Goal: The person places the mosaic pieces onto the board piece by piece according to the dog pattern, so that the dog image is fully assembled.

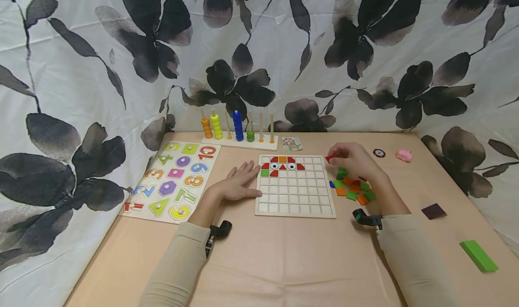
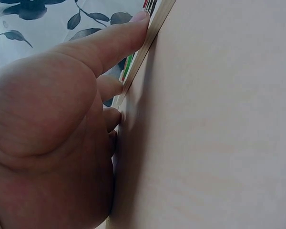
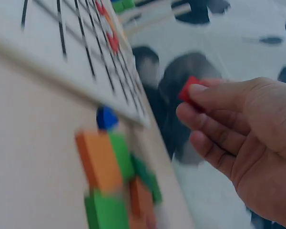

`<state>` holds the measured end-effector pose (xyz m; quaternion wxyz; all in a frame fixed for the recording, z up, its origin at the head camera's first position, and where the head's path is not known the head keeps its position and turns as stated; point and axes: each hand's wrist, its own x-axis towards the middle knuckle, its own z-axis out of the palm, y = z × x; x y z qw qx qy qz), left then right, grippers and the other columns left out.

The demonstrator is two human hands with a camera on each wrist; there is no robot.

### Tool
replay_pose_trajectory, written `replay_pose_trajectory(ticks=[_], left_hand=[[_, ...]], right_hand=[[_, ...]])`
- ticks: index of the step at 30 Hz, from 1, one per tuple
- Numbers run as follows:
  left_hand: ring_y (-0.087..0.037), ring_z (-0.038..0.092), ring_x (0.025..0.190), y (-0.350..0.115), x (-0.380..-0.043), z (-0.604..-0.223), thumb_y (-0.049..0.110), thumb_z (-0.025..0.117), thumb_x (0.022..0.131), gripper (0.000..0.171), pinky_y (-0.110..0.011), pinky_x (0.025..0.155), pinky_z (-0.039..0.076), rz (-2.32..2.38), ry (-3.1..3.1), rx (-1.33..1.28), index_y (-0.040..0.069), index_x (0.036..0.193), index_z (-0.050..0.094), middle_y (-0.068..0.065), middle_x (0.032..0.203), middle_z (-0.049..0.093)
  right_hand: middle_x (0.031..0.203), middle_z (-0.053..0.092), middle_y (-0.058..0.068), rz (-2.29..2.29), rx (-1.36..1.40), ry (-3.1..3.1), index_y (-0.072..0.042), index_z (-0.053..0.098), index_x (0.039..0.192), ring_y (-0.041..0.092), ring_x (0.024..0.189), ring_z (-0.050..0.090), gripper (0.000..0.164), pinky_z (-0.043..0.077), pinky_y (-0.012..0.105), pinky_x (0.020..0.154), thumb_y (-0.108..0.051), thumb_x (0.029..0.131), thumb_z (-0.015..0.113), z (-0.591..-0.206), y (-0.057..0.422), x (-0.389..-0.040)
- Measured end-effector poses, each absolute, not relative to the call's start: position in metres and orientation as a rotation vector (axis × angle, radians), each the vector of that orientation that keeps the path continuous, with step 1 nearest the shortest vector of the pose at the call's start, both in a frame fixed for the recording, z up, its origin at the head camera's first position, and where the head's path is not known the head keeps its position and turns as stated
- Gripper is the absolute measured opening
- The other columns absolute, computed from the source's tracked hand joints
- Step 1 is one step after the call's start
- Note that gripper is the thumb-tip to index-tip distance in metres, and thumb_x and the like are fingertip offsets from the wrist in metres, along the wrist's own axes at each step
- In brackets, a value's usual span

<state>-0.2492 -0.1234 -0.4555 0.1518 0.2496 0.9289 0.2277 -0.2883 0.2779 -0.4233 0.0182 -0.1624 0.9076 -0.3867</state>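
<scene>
My right hand [image 1: 352, 159] pinches a small red tile [image 3: 190, 90] between thumb and fingertips, raised near the upper right corner of the white grid board [image 1: 295, 203]. Along the board's left edge lies my left hand [image 1: 239, 183], fingers spread and straight, thumb reaching to its side; the left wrist view shows the thumb [image 2: 119, 40] against the edge. Red, orange, green and eye-patterned tiles fill some squares in the board's upper left rows. Beneath my right hand is a loose pile of green, orange, red and blue tiles [image 1: 350, 196].
At left lies a number and shape puzzle board [image 1: 150, 214]. Behind stands a peg stacker [image 1: 239, 140] with coloured rings, beside a small picture card [image 1: 292, 143]. Rightward are a round black disc [image 1: 379, 153], a pink figure [image 1: 403, 155], a dark square [image 1: 434, 211] and a green block [image 1: 478, 255].
</scene>
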Motion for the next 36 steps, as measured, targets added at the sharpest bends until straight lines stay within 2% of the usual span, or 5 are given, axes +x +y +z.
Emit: replay_pose_trajectory(ticks=[4, 13, 18, 29, 36], left_hand=[[-0.026, -0.008, 0.148, -0.124, -0.249, -0.456, 0.062, 0.058, 0.086, 0.091, -0.049, 0.117, -0.008, 0.656, 2.664, 0.709, 0.021, 0.155, 0.015, -0.007, 0.162, -0.001], [-0.025, -0.008, 0.148, -0.124, -0.250, -0.455, 0.063, 0.058, 0.085, 0.091, -0.047, 0.117, -0.009, 0.656, 2.666, 0.700, 0.022, 0.155, 0.015, -0.006, 0.162, -0.001], [-0.025, -0.009, 0.148, -0.123, -0.249, -0.454, 0.063, 0.057, 0.086, 0.092, -0.048, 0.117, -0.008, 0.649, 2.658, 0.702, 0.021, 0.155, 0.014, -0.006, 0.162, -0.002], [-0.025, -0.009, 0.148, -0.122, -0.250, -0.453, 0.063, 0.058, 0.086, 0.092, -0.049, 0.117, -0.008, 0.646, 2.658, 0.688, 0.021, 0.155, 0.014, -0.007, 0.162, -0.002], [-0.025, -0.008, 0.148, -0.120, -0.251, -0.452, 0.062, 0.059, 0.085, 0.092, -0.047, 0.117, -0.008, 0.654, 2.651, 0.670, 0.021, 0.155, 0.014, -0.006, 0.162, -0.001]], right_hand=[[0.105, 0.067, 0.002, -1.281, -0.625, 2.773, -0.020, 0.070, 0.114, 0.025, 0.087, 0.063, 0.022, 0.055, 0.037, 0.078, -0.016, 0.093, 0.064, -0.412, 0.253, -0.290], [0.091, 0.068, 0.000, -1.191, -0.816, 2.711, -0.008, 0.070, 0.103, 0.021, 0.081, 0.057, 0.014, 0.050, 0.031, 0.072, -0.011, 0.089, 0.069, -0.414, 0.199, -0.301], [0.092, 0.070, -0.003, -1.091, -0.907, 2.671, -0.009, 0.075, 0.097, 0.021, 0.077, 0.055, 0.012, 0.048, 0.030, 0.067, -0.012, 0.085, 0.074, -0.424, 0.179, -0.303], [0.079, 0.066, -0.002, -0.941, -0.902, 2.728, -0.011, 0.073, 0.087, 0.019, 0.075, 0.054, 0.006, 0.047, 0.032, 0.068, -0.009, 0.083, 0.076, -0.429, 0.166, -0.300], [0.091, 0.069, -0.003, -0.805, -0.904, 2.757, -0.012, 0.077, 0.093, 0.016, 0.087, 0.058, 0.011, 0.050, 0.033, 0.077, -0.012, 0.083, 0.076, -0.429, 0.166, -0.299]])
